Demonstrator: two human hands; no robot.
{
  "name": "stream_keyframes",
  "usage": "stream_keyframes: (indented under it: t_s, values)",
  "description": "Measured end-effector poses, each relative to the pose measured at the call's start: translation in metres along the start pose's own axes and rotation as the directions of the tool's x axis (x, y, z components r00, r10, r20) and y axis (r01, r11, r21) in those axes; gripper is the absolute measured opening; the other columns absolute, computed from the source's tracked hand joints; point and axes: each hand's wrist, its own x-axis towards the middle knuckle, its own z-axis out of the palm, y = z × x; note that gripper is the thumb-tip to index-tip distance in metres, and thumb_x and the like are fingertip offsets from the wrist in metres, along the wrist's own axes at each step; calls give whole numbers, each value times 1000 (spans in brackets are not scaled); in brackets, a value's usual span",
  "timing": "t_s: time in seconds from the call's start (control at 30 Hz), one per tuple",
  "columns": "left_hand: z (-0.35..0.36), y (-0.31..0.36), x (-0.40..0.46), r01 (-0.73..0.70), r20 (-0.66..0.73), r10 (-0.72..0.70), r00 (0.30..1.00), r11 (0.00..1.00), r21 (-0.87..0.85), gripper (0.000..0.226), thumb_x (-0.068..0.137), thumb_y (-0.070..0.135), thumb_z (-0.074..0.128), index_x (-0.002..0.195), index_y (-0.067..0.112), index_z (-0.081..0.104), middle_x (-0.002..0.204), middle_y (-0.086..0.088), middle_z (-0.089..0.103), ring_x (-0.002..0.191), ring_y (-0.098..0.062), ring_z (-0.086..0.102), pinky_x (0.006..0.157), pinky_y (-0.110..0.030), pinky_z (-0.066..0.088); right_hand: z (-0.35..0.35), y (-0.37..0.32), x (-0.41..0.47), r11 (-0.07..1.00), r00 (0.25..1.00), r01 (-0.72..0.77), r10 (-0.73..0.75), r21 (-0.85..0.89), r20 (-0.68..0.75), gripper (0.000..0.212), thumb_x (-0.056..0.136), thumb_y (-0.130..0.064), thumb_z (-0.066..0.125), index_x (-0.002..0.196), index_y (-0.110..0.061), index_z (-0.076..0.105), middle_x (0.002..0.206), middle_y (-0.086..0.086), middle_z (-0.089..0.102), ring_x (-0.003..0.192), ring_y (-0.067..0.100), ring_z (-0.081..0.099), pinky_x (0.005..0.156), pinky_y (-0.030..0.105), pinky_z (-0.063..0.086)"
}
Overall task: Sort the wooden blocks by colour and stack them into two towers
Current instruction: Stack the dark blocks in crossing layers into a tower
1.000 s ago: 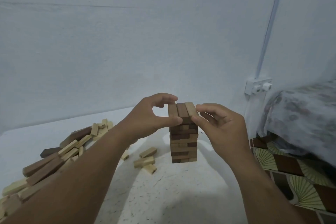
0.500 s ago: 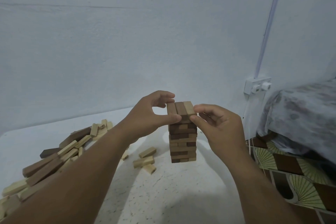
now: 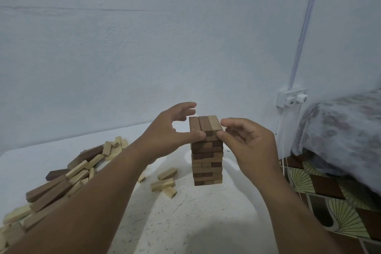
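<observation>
The left hand (image 3: 167, 130) and right hand (image 3: 249, 144) touch the top blocks (image 3: 205, 125) of the brown tower (image 3: 207, 159) with thumb tips, fingers loose. No writing shows.

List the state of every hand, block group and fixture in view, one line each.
Tower: upright on the table, many layers, brown blocks.
Top layer: three blocks side by side, level.
Left hand: thumb tip touching the top layer's near end, fingers spread.
Right hand: curled fingertips against the top layer's right side.
Loose pile: scattered, light and dark mixed.
Three light blocks: lying loose beside the tower.
Wall socket: plugs inserted.
</observation>
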Motion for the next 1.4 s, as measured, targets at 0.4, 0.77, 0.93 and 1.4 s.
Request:
stream_keyframes:
  t_s: [0.4,0.77,0.93,1.4]
  values:
    - [-36,7,-79,-13,-211,38,977,993,120,40,85,41,73,120,51,58,122,39,56,118,15,48,98,-24,43,39,-36,-23,833,875,476,-481,-282,57,13,83,-3,75,93,-11,76,102,-7,73,108,2,64,91,13,47]
    - [-102,-28,-226,196,-464,-116,878,972,128,24,83,24,77,94,45,72,110,30,66,108,18,53,81,0,40,122,-53,-102,856,816,504,-426,-118,391,18,80,-10,80,94,-20,76,103,-14,72,105,-6,62,93,9,44]
    - [-126,-67,-256,423,-465,-248,850,848,320,23,83,27,72,99,44,70,111,31,61,118,2,49,99,-23,37,166,-42,-134,899,749,389,-184,-199,637,19,89,-30,68,108,-29,73,108,-19,69,104,-6,59,92,18,48]
    - [-133,-103,-235,509,-416,-318,852,687,519,12,91,36,58,102,36,61,99,17,62,107,-13,45,85,-36,23,254,-57,-106,642,596,302,449,-705,665,17,78,-26,73,82,-11,65,86,7,72,75,20,69,62,33,54]
